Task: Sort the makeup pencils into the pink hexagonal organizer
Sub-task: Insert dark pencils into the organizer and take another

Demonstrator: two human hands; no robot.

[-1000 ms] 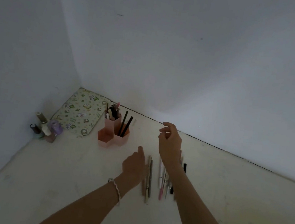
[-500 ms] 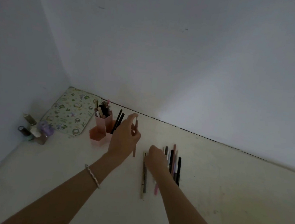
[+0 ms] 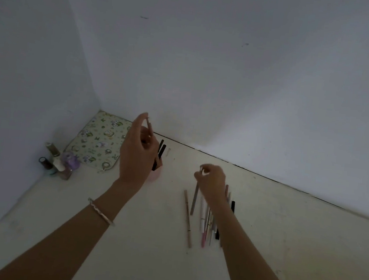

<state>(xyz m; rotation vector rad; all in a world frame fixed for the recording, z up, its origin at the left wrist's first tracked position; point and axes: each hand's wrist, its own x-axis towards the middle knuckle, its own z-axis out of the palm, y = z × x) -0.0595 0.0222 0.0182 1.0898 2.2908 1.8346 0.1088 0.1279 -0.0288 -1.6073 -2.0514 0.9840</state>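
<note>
Holding a slim pink makeup pencil [image 3: 149, 129] in the left hand [image 3: 137, 155], pinched and tilted, directly over the pink hexagonal plastic organizer [image 3: 154, 175] near the wall corner. Pinching the top of a grey-brown pencil [image 3: 194, 201] with the right hand [image 3: 212, 181], beside the row of loose pencils [image 3: 203, 220] on the cream surface [image 3: 161, 217]. Hemmed on the left by a floral patterned pouch [image 3: 100, 141] and small bottles [image 3: 57, 165]; bare surface between organizer and row.

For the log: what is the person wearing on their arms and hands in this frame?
Both forearms are bare, with no sleeves in view. The left hand and right hand have no gloves. A thin, pale metallic bracelet circles the left wrist; the right wrist carries nothing visible.
</note>
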